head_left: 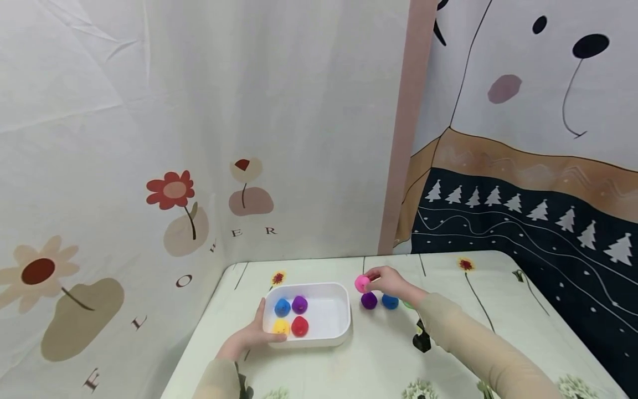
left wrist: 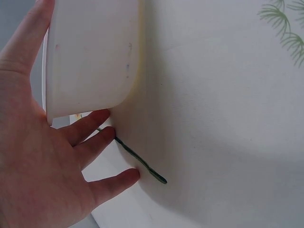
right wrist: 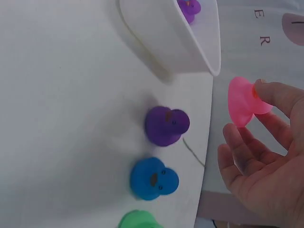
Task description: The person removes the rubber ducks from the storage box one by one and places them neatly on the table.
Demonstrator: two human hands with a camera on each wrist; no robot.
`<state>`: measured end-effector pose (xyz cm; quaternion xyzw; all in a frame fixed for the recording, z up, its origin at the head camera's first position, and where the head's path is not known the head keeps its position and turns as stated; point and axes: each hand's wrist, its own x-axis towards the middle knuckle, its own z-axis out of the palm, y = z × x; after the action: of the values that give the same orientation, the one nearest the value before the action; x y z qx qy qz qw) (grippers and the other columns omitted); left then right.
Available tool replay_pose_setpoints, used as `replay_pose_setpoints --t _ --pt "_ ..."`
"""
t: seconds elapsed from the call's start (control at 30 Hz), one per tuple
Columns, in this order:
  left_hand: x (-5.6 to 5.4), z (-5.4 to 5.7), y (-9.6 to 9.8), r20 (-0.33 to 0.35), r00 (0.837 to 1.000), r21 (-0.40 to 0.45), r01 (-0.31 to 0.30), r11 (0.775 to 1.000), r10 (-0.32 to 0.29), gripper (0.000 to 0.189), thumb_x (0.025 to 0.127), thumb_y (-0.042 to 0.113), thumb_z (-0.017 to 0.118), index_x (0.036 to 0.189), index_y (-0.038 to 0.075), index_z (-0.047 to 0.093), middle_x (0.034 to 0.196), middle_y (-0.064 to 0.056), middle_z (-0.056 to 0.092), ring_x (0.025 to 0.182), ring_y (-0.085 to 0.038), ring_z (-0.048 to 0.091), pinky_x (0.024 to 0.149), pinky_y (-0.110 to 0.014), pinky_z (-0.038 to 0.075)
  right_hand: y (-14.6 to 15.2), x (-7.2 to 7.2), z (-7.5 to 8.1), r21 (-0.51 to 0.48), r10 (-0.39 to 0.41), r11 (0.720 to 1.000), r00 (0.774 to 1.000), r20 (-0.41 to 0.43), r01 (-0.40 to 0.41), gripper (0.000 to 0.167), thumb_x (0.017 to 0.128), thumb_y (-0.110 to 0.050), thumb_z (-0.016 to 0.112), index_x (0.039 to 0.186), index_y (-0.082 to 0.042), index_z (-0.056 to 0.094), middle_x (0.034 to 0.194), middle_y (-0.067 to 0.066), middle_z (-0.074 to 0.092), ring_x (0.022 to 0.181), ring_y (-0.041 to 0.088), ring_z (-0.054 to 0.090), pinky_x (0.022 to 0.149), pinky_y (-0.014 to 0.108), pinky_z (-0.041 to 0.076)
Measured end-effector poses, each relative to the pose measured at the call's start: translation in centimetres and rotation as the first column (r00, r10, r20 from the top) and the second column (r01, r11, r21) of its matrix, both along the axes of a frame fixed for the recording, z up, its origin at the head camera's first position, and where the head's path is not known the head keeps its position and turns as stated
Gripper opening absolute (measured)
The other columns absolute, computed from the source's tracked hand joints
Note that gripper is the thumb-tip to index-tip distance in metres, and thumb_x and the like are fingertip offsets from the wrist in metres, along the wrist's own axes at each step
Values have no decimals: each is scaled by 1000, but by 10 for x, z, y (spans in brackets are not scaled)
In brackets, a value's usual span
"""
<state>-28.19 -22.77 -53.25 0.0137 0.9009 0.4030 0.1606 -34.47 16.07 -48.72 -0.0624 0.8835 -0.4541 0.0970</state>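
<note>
My right hand pinches a pink rubber duck between thumb and fingers, raised over the table. Below it stand a purple duck, a blue duck and a green duck, the green one mostly hidden by the right wrist in the head view. My left hand holds a white plastic tub at its left end, thumb at the near side and fingers around the corner. Inside the tub are a blue duck, a purple duck, a yellow duck and a red duck.
A light cloth with printed flowers covers the table. Behind it hangs a pale curtain with flower prints and letters. At the right is a dark-patterned printed cloth.
</note>
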Motion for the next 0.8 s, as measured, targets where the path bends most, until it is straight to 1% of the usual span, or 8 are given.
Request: replay_pose_setpoints --t 0.07,0.23,0.27,0.37,0.57,0.67,0.73,0.8 --pt "0 0 0 10 1000 -2 11 1000 -11 125 77 37 81 151 1 -14 154 -35 5 137 -56 15 107 -69 17 7 -1 -2 6 -12 1000 1000 7 12 36 82 -21 78 114 -7 69 103 3 65 94 21 59 84 40 52" --pt "0 -1 0 11 1000 -6 9 1000 -9 126 77 37 81 152 3 -14 154 -34 4 137 -57 15 106 -70 17 24 0 -4 22 -30 999 1000 8 30 36 82 -19 78 114 -6 68 103 3 66 94 20 59 84 40 52" --pt "0 -2 0 1 1000 -3 3 1000 -3 126 76 36 82 152 2 -12 154 -35 6 136 -57 16 106 -70 18 28 1 -3 24 -32 999 999 9 32 37 82 -19 77 115 -6 68 103 3 66 94 20 59 83 40 53" --pt "-1 -3 -1 4 1000 -10 2 1000 -2 126 76 36 82 152 2 -12 154 -34 6 137 -56 16 106 -70 18 41 1 -2 29 -49 998 999 13 49 39 82 -18 76 118 -3 66 106 6 65 94 22 58 81 40 52" --pt "-2 -1 0 13 1000 0 20 1000 -20 129 75 42 81 151 2 -14 154 -35 5 137 -57 14 107 -69 16 67 3 -1 45 -84 996 996 39 83 42 86 -18 72 122 0 63 112 11 64 98 25 58 86 43 51" --pt "-1 0 0 21 1000 -3 15 1000 -15 128 76 41 81 151 2 -15 154 -34 5 137 -56 14 107 -69 16 78 5 -1 65 -99 993 994 43 96 42 87 -18 71 123 0 62 113 12 63 97 25 58 84 43 52" --pt "-1 0 0 16 1000 -4 0 1000 0 126 75 38 82 152 1 -12 154 -35 7 136 -57 16 106 -71 18 85 5 -2 78 -105 992 994 43 102 42 87 -18 70 123 1 62 113 13 63 96 25 59 82 43 53" --pt "0 1 0 16 1000 -9 -1 1000 1 126 76 37 82 152 2 -12 154 -35 6 136 -57 16 106 -70 18 92 6 -3 81 -114 991 992 45 110 42 87 -17 70 123 2 61 112 13 63 95 25 60 82 43 53"
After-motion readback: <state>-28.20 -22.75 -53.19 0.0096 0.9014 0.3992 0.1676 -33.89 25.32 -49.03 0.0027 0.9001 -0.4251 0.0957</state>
